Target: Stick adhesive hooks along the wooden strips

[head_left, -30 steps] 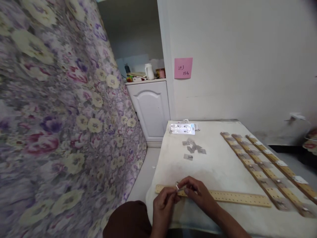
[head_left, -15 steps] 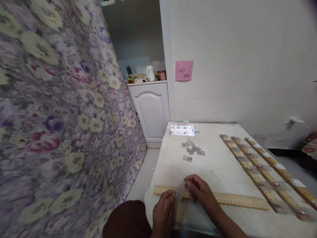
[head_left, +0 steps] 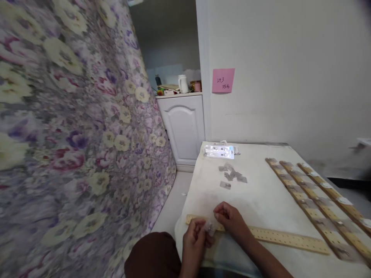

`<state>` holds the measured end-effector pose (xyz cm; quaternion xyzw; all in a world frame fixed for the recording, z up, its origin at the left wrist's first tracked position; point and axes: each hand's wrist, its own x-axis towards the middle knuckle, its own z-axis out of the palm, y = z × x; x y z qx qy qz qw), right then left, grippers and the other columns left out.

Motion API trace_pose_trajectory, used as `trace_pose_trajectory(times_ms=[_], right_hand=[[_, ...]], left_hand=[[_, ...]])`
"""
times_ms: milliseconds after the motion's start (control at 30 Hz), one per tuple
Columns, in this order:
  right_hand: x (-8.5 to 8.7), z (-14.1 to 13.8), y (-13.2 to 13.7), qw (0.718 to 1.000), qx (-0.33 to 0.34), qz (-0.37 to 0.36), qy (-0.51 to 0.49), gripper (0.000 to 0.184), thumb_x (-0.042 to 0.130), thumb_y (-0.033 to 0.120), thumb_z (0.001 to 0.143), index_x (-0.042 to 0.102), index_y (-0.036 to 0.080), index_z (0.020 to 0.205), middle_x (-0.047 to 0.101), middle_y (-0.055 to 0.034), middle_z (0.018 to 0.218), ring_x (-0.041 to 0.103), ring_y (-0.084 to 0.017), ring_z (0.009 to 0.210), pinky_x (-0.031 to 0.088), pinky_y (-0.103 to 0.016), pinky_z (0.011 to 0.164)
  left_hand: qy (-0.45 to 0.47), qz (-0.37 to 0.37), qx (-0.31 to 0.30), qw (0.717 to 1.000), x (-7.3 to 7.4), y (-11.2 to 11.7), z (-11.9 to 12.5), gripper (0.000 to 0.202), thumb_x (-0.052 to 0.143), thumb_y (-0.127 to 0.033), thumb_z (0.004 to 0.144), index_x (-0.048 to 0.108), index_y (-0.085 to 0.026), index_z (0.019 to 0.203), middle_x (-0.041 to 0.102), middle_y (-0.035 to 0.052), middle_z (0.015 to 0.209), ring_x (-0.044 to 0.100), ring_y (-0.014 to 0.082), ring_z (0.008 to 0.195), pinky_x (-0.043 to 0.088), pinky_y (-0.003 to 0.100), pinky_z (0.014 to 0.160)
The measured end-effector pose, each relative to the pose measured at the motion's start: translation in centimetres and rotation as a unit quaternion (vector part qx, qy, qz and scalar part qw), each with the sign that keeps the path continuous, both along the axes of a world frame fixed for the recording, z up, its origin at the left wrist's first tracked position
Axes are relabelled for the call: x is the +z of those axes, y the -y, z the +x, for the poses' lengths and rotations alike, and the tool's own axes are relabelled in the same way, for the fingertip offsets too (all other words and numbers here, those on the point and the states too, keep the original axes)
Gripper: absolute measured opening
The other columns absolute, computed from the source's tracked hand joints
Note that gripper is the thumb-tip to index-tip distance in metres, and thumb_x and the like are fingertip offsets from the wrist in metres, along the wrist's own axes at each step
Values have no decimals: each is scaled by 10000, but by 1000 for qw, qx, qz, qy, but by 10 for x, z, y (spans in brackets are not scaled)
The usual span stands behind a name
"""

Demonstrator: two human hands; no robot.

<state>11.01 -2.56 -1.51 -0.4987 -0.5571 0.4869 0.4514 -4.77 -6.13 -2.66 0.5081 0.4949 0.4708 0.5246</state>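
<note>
My left hand [head_left: 194,240] is closed on a small clear plastic packet [head_left: 210,227], its contents too blurred to name. My right hand [head_left: 231,219] is just to the right with thumb and fingers pinched together, apart from the packet. Whether anything small is between those fingertips cannot be made out. Under both hands a pale wooden strip with rows of holes [head_left: 291,238] lies across the table, partly hidden by them. Beyond the hands, several small greyish clear packets [head_left: 231,175] lie in a loose pile, with one packet [head_left: 225,185] slightly nearer to me.
Three wooden strips [head_left: 306,210] carrying small packets and white pieces lie side by side along the table's right. A clear blister pack [head_left: 218,151] lies at the far left corner. A floral curtain [head_left: 87,154] hangs at left; my knee [head_left: 153,255] is beside the table.
My right hand has drawn slightly away from the packet, which now stays in my left hand. The view has shifted a little to the left.
</note>
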Motion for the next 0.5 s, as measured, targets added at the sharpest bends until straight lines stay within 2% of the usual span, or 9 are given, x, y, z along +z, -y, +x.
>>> trace_pose_trajectory(times_ms=[67, 133, 267, 500], right_hand=[[-2, -7, -6, 1000, 14, 10, 26, 73, 527, 212, 721, 549, 169, 775, 464, 59, 570, 432, -92, 526, 339, -219, 512], [-4, -15, -12, 998, 30, 16, 45, 82, 515, 203, 721, 552, 167, 784, 479, 52, 582, 446, -99, 540, 345, -224, 524], [-5, -35, -23, 995, 51, 28, 77, 80, 509, 181, 710, 562, 168, 768, 508, 41, 594, 472, -108, 565, 361, -225, 551], [-12, -62, -38, 988, 74, 46, 124, 82, 497, 192, 726, 573, 178, 755, 546, 30, 609, 500, -116, 580, 380, -221, 567]], left_hand=[[65, -50, -28, 996, -4, -1, -5, 299, 520, -473, 784, 508, -181, 846, 612, -18, 486, 535, 118, 407, 415, 213, 437], [115, -86, -26, 989, -9, -1, -11, 323, 538, -489, 763, 509, -174, 828, 630, -10, 535, 539, 110, 400, 407, 207, 414], [171, -122, 27, 977, -13, 2, -24, 300, 585, -450, 742, 520, -163, 802, 650, 1, 669, 564, 89, 441, 395, 185, 400], [173, -145, 122, 967, -13, -2, -37, 267, 664, -370, 672, 508, -156, 703, 623, -18, 568, 499, 53, 389, 335, 154, 373]])
